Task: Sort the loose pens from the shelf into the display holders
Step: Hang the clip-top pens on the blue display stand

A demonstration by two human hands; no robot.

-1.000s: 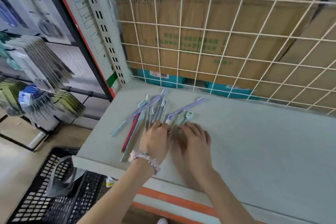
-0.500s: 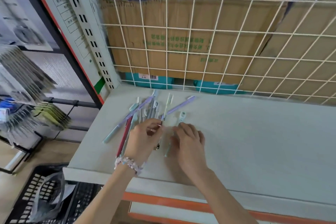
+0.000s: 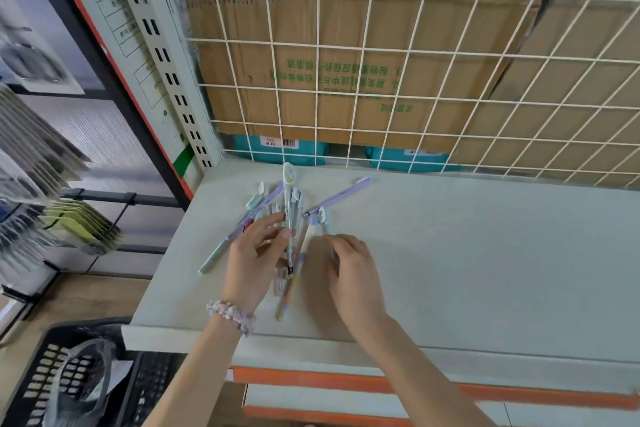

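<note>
Now the left hand [image 3: 254, 262] pinches a few pens [image 3: 290, 215] above the pile on the shelf [image 3: 485, 253]; the right hand [image 3: 349, 270], fingers curled, rests beside them. Better to gather matching pens together, tips aligned, before lifting.

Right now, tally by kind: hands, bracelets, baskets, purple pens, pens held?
Hands: 2, left hand and right hand
Bracelet: 1
Black basket: 1
Purple pens: 2
White pen, gripped by left hand: 1
Total: 7
The remaining pens overlap and were not counted.
</note>
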